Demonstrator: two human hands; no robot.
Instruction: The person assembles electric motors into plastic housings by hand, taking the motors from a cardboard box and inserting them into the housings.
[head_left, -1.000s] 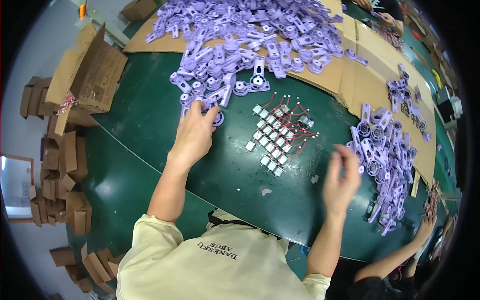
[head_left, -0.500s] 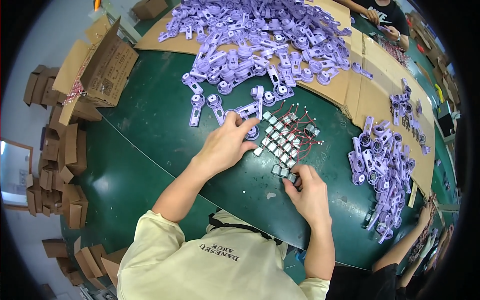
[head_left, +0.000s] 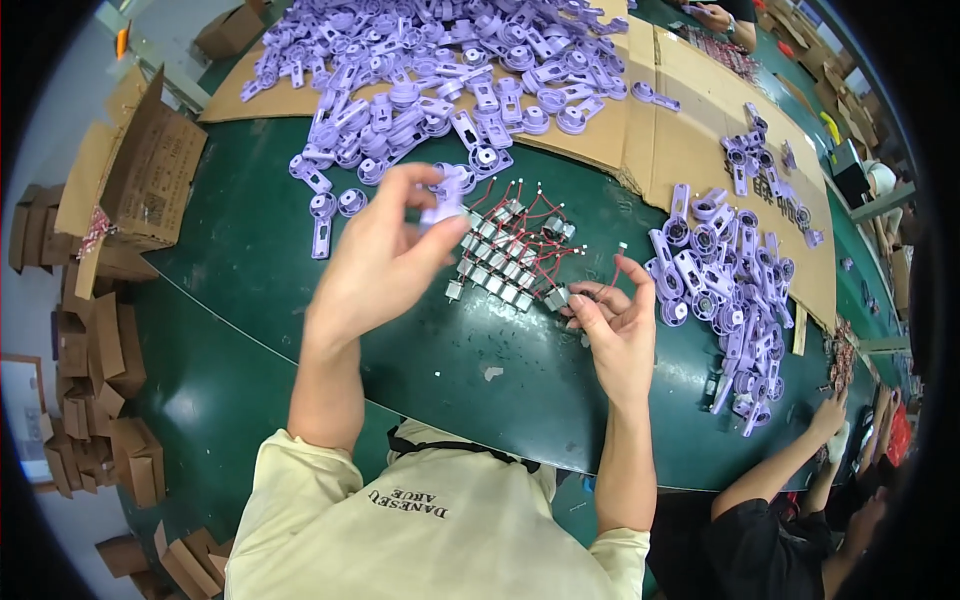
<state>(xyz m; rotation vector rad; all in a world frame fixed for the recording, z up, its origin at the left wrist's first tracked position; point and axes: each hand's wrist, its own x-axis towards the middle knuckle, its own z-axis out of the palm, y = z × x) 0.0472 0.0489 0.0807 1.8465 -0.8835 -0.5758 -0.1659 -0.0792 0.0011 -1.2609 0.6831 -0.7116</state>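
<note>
My left hand (head_left: pixel 372 265) is raised over the table with a purple plastic housing (head_left: pixel 447 200) pinched between thumb and fingers; the housing is slightly blurred. In my right hand (head_left: pixel 618 335) a small silver motor (head_left: pixel 556 298) is gripped by thumb and fingertips, its red wire lead rising to a white connector (head_left: pixel 623 246). Between the hands, rows of silver motors (head_left: pixel 492 255) lie close together on the green table, their red wires spreading toward the far right. A few loose purple housings (head_left: pixel 321 222) lie beyond my left hand.
A big heap of purple housings (head_left: pixel 400 60) covers cardboard (head_left: pixel 600 150) at the back. A second pile (head_left: pixel 735 290) lies at the right. An open carton (head_left: pixel 160 160) stands at the left. Co-workers' arms (head_left: pixel 780 450) reach in at the right; another person's hand (head_left: pixel 712 17) is at the far right.
My left hand has lifted a purple housing off the table. My right hand has picked up a motor from the near end of the rows. The whole view has shifted.
</note>
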